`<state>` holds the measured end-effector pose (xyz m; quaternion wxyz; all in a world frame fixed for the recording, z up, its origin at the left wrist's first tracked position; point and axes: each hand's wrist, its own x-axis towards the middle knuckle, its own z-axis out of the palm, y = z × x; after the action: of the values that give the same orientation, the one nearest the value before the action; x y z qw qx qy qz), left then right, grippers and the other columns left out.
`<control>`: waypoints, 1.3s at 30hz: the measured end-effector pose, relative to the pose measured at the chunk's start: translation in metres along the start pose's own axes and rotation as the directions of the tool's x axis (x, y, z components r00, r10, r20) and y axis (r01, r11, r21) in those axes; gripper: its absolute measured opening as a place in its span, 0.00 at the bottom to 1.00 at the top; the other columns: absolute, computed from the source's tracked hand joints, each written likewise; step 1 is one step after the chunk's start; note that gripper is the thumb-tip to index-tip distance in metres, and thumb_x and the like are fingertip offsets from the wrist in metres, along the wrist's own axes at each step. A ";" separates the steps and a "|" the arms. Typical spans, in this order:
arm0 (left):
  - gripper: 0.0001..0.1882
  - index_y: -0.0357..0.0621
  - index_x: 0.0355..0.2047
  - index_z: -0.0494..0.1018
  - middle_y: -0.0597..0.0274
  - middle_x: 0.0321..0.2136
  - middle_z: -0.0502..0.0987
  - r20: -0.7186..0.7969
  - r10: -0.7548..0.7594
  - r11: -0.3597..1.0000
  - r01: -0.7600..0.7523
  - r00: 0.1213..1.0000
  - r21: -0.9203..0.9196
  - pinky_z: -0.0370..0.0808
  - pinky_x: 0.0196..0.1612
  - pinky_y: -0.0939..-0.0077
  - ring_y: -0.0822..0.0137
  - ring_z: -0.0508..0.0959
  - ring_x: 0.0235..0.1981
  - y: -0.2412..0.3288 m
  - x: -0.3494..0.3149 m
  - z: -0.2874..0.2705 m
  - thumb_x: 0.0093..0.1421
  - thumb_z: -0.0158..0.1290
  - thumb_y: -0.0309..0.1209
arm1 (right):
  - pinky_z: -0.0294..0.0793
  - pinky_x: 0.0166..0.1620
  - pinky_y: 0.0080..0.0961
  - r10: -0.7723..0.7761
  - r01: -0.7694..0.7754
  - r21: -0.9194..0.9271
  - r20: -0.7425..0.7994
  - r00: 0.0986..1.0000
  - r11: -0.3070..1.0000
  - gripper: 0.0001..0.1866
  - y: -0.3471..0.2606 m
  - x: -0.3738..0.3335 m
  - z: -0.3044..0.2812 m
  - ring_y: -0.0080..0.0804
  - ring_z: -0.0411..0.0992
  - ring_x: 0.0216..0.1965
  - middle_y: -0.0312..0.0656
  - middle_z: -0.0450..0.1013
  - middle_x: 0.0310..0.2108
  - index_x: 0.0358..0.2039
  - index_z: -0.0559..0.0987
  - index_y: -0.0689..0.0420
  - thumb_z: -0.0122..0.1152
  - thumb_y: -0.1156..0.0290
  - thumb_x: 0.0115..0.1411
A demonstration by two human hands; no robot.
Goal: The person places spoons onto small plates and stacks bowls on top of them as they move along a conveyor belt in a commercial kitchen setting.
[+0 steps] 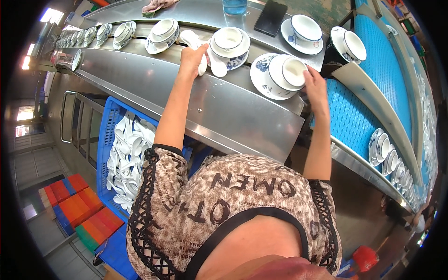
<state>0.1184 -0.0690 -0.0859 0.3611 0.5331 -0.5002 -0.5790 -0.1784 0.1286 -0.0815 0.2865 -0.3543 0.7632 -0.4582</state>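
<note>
My left hand point(192, 59) is closed round white soup spoons point(202, 65), their number partly hidden by my fingers. Another white spoon point(217, 66) lies by a set of stacked cup, bowl and blue-patterned plate point(237, 59), just right of that hand. At the end of the steel line, my right hand point(316, 87) grips the right side of a second set, where a small white cup point(295, 72) sits tilted in a bowl on a blue-patterned plate point(262, 77). Its thumb is partly hidden.
More stacked sets point(163, 35) line the conveyor to the left. A blue basket point(108, 135) of white spoons stands below. Behind are a phone point(271, 18), a blue-tinted cup point(234, 6) and another set point(306, 28). Blue belts point(347, 105) carry stacks at right.
</note>
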 end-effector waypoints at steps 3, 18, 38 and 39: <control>0.17 0.31 0.38 0.69 0.50 0.26 0.76 -0.028 -0.030 1.000 0.030 0.999 0.009 0.74 0.21 0.77 0.65 0.77 0.21 0.002 -0.007 -0.006 0.53 0.53 0.33 | 0.71 0.39 0.19 -0.019 0.023 0.041 -0.087 0.996 0.999 0.17 -0.010 -0.029 -0.059 0.24 0.70 0.38 0.42 0.72 0.38 0.46 0.72 0.62 0.50 0.67 0.59; 0.17 0.34 0.44 0.67 0.62 0.25 0.72 0.079 0.024 0.995 -0.017 0.997 -0.093 0.70 0.25 0.80 0.73 0.71 0.22 -0.002 -0.079 -0.018 0.59 0.45 0.33 | 0.68 0.38 0.32 0.126 -0.437 -0.351 -0.643 0.756 0.828 0.28 0.173 -0.092 -0.319 0.38 0.71 0.36 0.50 0.73 0.35 0.43 0.72 0.69 0.61 0.62 0.45; 0.16 0.34 0.41 0.62 0.57 0.36 0.68 0.083 -0.012 0.994 0.021 0.996 -0.106 0.70 0.35 0.76 0.68 0.70 0.40 0.005 -0.072 0.057 0.56 0.48 0.30 | 0.67 0.42 0.24 0.072 -0.071 0.037 -0.035 0.997 0.997 0.20 0.005 -0.024 -0.052 0.30 0.70 0.37 0.48 0.73 0.34 0.42 0.72 0.67 0.54 0.68 0.52; 0.17 0.34 0.43 0.61 0.56 0.37 0.67 0.073 -0.020 0.987 0.031 0.997 -0.156 0.71 0.36 0.75 0.67 0.70 0.41 0.007 -0.073 0.053 0.56 0.47 0.30 | 0.67 0.43 0.23 0.030 -0.033 -0.080 -0.038 0.999 0.996 0.20 0.008 -0.021 -0.045 0.29 0.69 0.37 0.47 0.73 0.36 0.43 0.73 0.65 0.54 0.64 0.55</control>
<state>0.0782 0.0094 -0.0641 0.3764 0.4886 -0.4587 -0.6396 -0.2033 0.1703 -0.0676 0.2653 -0.3450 0.7916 -0.4290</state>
